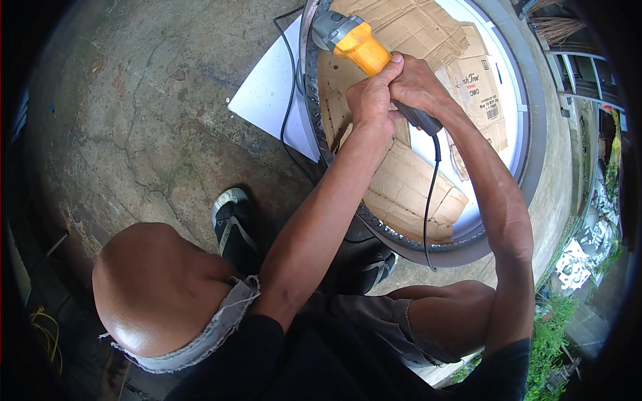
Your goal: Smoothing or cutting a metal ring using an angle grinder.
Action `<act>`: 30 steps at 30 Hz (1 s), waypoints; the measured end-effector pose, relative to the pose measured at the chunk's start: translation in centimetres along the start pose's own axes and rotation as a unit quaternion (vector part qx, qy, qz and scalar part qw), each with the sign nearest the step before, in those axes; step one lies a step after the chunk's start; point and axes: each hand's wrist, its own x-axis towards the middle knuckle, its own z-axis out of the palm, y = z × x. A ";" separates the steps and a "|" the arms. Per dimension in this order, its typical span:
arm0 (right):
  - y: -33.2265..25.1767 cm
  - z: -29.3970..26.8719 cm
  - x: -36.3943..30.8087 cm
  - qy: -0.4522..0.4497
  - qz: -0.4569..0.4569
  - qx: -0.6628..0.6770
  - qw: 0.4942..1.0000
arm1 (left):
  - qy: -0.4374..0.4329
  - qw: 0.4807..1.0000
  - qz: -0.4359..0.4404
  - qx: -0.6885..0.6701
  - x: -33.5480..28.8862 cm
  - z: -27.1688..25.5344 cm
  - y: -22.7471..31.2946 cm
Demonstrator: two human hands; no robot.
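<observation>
An angle grinder (362,48) with a yellow body, grey head and black rear handle is held in both my hands. My left hand (372,101) closes round the near-left side of its body. My right hand (420,83) wraps over the body from the right, close against the left one. The grinder's head lies over the far-left part of the rim of a large round frame (533,100). Its disc is hidden from here. From the handle a black cord (431,190) hangs down across the frame's near edge.
Torn cardboard pieces (418,190) and white sheeting lie inside the frame. A white sheet (267,93) lies on the concrete floor (154,120) to the left, with a black cable (289,113) crossing it. My sandalled feet stand near the frame. Green plants (552,341) grow at the lower right.
</observation>
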 end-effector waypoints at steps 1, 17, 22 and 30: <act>0.0 0.0 0.1 0.000 -0.002 0.001 1.000 | -0.006 1.000 0.006 0.020 0.0 -0.1 -0.1; 0.1 0.0 -0.5 0.022 -0.046 -0.032 0.998 | -0.038 0.999 -0.004 0.003 0.0 -0.4 -0.8; 0.3 0.1 -0.4 0.024 -0.036 -0.037 0.998 | -0.019 0.999 -0.006 -0.026 0.0 -0.2 -1.0; -0.2 -0.2 -0.5 0.002 -0.045 -0.042 0.998 | -0.043 0.999 0.003 0.002 0.1 -0.7 -0.8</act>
